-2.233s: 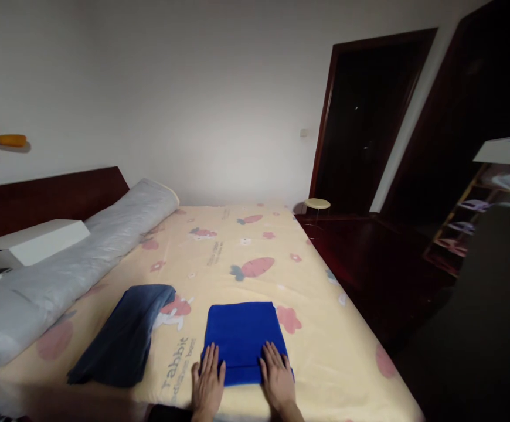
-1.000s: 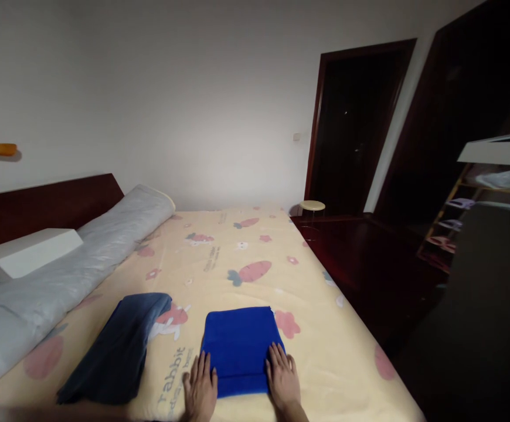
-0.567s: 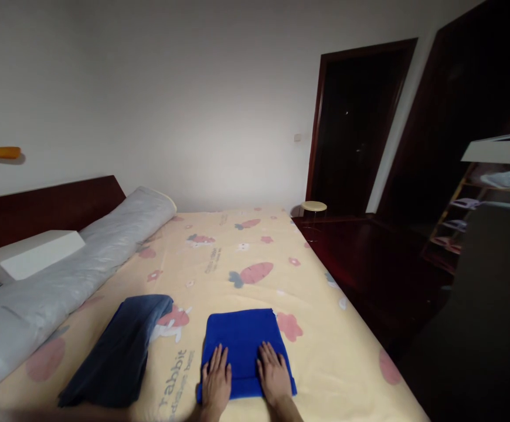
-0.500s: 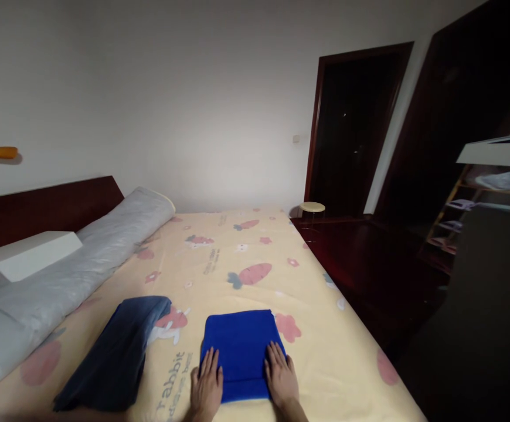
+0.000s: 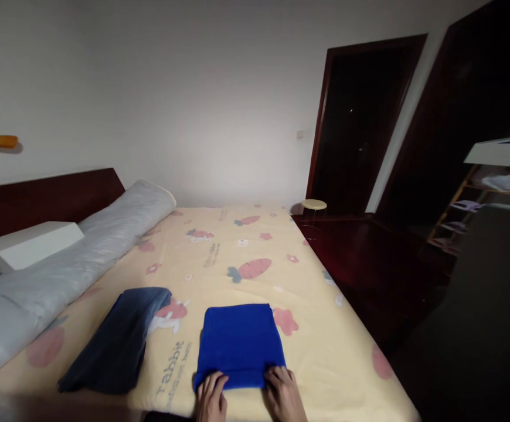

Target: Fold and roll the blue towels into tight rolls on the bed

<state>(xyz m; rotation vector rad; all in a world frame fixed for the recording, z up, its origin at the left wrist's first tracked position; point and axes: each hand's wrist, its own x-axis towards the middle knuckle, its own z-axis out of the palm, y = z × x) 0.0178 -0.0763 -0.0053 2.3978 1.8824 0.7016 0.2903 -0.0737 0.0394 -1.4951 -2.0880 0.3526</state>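
A folded blue cloth lies flat on the bed, a crease running across its near part. My left hand is at its near left corner, fingers curled over the edge and closed on the fabric. At the near right corner, my right hand grips the edge the same way, fingertips bent onto the cloth. My thumbs are partly hidden beneath or behind the fingers. Left of the blue cloth, apart from both hands, lies a pair of dark blue jeans, folded lengthwise.
The bed's yellow sheet has carrot and rabbit prints. A long grey roll lies along the dark headboard, a white box on it. Beyond the bed's right edge are a round stool, a dark door and a rack.
Both hands slid from the cloth's sides back to its near corners, and the flat fingers curled onto the edge. The view shifted slightly. The jeans stayed put.
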